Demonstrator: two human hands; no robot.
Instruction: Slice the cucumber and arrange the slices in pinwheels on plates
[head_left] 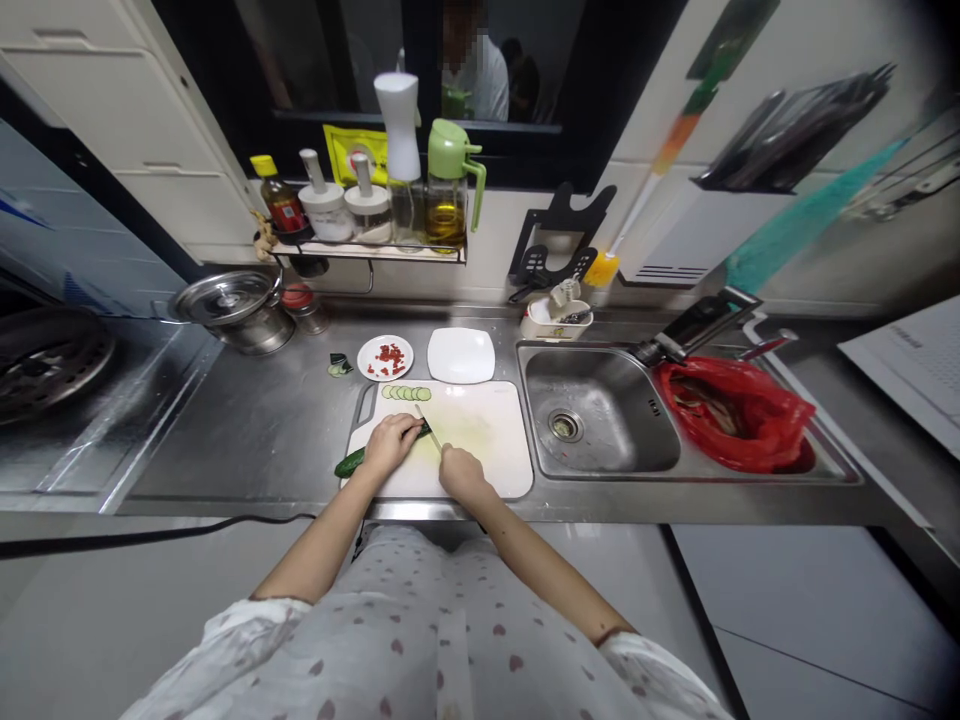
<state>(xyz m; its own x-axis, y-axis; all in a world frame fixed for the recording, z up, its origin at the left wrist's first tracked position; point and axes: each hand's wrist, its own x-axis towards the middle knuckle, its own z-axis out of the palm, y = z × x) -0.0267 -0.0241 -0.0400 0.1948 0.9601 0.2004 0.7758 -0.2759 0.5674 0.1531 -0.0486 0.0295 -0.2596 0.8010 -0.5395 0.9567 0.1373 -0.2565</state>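
Of the two hands in my head view, the left hand held one cucumber down, fingers bent over it, and the right hand was closed around the handle of one knife. The blade stood at the cucumber's cut end; I couldn't tell whether it touched. The cucumber lay aslant on the left part of one white cutting board, its uncut end poking past the board's left edge.

Along the board's far edge I counted about six cucumber slices, overlapping in one row. Beyond were two white plates: a round plate bearing many red pieces, too small to count, and a squarish plate to its right. A few dark green scraps lay left of them on the metal desk.

Farther back I had one lidded pot, one red-lidded jar beside it, and one shelf carrying five containers in front of one yellow packet.
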